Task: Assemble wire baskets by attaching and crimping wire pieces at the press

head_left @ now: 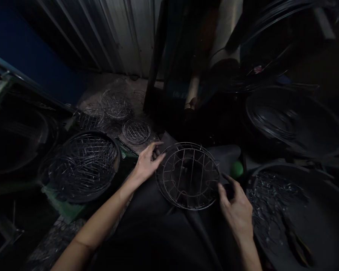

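Note:
A round wire rack (190, 195), with a double rim, an inner ring and crossing bars, lies over dark cloth in front of me. At its upper left edge is my left hand (147, 162), index finger stretched out and thumb apart from it. My right hand (236, 207) is beside the right edge, thumb and index finger spread with a gap between them. Both hands look open, their tips close to the rim. Whether any fingertip touches the wire is hard to make out in the dim light.
On the left, a dark tub (117, 150) heaped with wire racks sits on a green crate (63, 207). More round racks (136, 131) lie on the floor behind. A tub (322, 222) on the right holds small metal pieces and pliers (295, 241). Machinery (227, 34) stands ahead.

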The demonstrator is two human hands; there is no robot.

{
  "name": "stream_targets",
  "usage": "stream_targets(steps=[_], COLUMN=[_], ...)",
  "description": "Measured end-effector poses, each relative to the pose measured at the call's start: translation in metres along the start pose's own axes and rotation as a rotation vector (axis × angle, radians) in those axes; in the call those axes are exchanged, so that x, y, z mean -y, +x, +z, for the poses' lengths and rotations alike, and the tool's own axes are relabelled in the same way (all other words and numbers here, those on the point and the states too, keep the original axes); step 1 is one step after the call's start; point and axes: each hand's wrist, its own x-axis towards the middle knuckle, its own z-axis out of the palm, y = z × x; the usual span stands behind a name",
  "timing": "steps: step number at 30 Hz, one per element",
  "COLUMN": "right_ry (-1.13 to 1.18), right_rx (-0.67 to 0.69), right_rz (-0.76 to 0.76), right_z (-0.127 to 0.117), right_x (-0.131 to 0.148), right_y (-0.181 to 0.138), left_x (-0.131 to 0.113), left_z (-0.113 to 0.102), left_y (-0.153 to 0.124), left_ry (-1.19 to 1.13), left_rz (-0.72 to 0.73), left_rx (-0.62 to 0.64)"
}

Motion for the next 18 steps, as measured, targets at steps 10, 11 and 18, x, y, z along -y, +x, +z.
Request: stream_targets(steps=[10,11,18], right_ry=[0.266,0.281,0.414], right_rx=[0.069,0.073,0.115], right_rz=[0.369,0.362,0.325], right_z=[-0.023,-0.021,-0.008], right_x=[-0.017,-0.016,-0.01], right_y=[-0.005,-0.004,0.001], left_x=[0.023,0.018,0.001], left_z=[-0.018,-0.017,-0.006], left_y=[0.002,0.002,0.02], left_ry=[-0.303,-0.256,0.015], left_rz=[-0.172,-0.157,-0.13], left_rx=[0.09,0.145,0.359])
